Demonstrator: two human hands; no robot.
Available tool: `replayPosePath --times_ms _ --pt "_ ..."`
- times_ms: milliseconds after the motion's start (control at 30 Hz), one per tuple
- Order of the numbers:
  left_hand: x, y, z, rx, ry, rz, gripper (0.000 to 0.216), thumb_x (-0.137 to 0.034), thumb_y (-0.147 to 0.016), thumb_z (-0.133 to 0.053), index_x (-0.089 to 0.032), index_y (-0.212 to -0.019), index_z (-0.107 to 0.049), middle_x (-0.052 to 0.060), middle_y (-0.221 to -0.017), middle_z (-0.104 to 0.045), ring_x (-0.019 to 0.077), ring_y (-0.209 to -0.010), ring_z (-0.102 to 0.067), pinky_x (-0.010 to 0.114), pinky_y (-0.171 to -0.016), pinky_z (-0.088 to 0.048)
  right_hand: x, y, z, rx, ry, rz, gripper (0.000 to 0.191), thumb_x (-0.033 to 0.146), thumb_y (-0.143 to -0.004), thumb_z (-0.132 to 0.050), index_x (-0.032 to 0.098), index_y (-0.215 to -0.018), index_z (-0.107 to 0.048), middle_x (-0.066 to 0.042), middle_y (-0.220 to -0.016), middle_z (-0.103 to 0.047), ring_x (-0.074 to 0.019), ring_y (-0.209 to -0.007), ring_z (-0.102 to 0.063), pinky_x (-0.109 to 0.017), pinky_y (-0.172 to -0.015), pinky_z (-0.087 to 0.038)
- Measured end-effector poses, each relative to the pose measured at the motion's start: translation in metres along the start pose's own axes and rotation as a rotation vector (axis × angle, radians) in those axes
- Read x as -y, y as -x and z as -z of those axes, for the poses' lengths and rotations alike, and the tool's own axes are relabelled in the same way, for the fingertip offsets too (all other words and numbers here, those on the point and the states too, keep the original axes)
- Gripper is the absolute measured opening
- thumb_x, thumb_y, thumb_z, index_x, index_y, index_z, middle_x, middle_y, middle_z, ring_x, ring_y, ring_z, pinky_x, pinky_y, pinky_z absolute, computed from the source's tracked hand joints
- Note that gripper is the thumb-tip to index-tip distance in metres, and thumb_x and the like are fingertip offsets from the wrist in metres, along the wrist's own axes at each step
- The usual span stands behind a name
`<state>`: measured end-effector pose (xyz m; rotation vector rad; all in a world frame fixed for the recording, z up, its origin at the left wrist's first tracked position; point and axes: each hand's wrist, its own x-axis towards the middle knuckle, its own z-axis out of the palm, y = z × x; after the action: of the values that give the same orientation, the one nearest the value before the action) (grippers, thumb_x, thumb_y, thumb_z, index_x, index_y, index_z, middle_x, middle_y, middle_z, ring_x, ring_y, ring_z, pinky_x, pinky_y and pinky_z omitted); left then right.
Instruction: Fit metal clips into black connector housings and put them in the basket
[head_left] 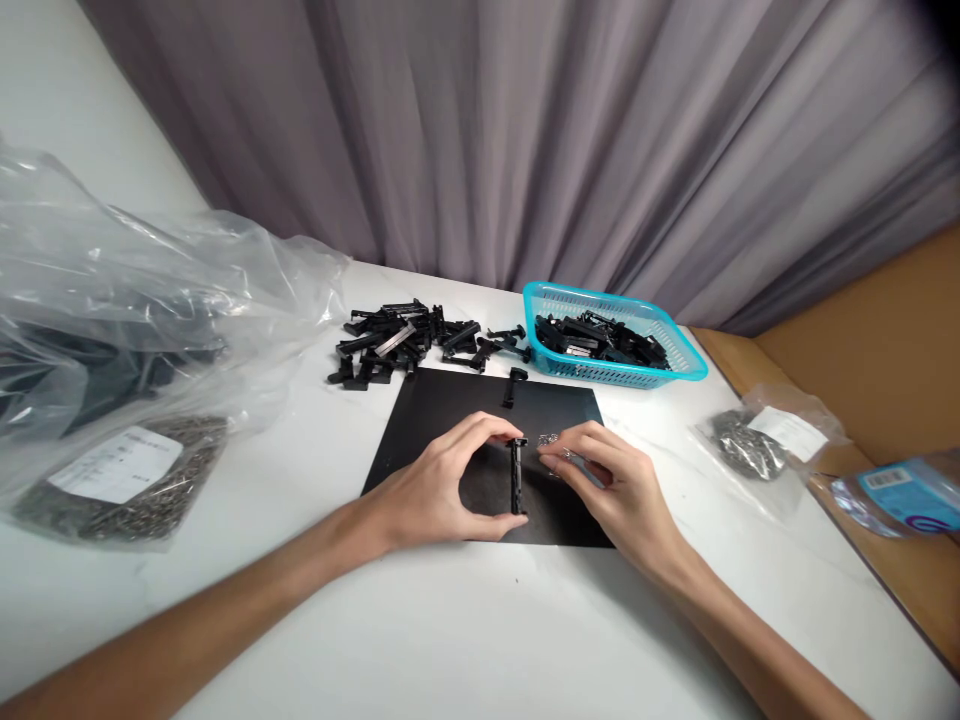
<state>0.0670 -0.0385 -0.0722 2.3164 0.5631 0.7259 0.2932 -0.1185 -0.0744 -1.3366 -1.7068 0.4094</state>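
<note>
White table [420, 630] holds black mat [431, 405], blue basket [701, 370], black parts [386, 342], bags [120, 465].

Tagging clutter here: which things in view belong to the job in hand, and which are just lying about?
Likely in the job: black part in the left grip; small metal pieces by the right grip; black mat; black parts pile; blue basket; metal-filled bags.

Probably incidental: blue packet; grey curtain.

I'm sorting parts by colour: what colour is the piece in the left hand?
The piece in the left hand is black, seen best in the head view.
</note>
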Motion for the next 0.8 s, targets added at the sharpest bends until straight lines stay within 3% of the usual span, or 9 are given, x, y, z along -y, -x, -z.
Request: replayPosePath --times_ms 200,433,667,800 --pt "0.000 0.000 0.000 -0.003 -0.003 0.008 0.064 -0.032 -0.076 -0.084 -0.025 -0.132 -0.052 0.006 -0.127 -0.062 0.0243 -0.121 -0.063 0.038 -0.106 -0.055 0.003 0.000 -0.001 -0.019 0.020 -0.042 0.010 0.024 -0.098 -0.064 0.022 -0.097 -0.074 -0.003 -0.091 -0.075 -0.0132 -0.067 -0.060 -0.025 -0.050 -0.039" --pt "0.000 0.000 -0.001 -0.004 -0.018 0.009 0.065 -0.033 -0.076 -0.085 -0.025 -0.132 -0.052 0.007 -0.128 -0.063 0.0242 -0.122 -0.063 0.039 -0.107 -0.055 0.002 0.003 -0.006 -0.034 0.007 -0.075 0.006 0.024 -0.096 -0.065 0.020 -0.093 -0.069 0.001 -0.075 -0.068 -0.0098 -0.053 -0.041 -0.025 -0.048 -0.033" --pt "0.002 0.001 -0.002 -0.027 -0.060 0.000 0.072 -0.037 -0.074 -0.085 -0.025 -0.136 -0.051 0.008 -0.136 -0.066 0.0278 -0.128 -0.062 0.045 -0.112 -0.053 0.008 0.002 -0.013 -0.079 -0.050 0.041 0.008 0.020 -0.099 -0.061 0.021 -0.097 -0.069 -0.006 -0.100 -0.069 -0.0165 -0.079 -0.059 -0.029 -0.056 -0.039" --pt "0.002 0.001 -0.003 -0.007 -0.058 0.019 0.071 -0.037 -0.076 -0.085 -0.026 -0.137 -0.051 0.007 -0.133 -0.066 0.0273 -0.126 -0.063 0.044 -0.111 -0.053 0.008 -0.001 -0.018 -0.112 -0.044 0.042 0.008 0.020 -0.099 -0.061 0.022 -0.097 -0.069 -0.006 -0.098 -0.067 -0.0171 -0.076 -0.057 -0.030 -0.056 -0.039"
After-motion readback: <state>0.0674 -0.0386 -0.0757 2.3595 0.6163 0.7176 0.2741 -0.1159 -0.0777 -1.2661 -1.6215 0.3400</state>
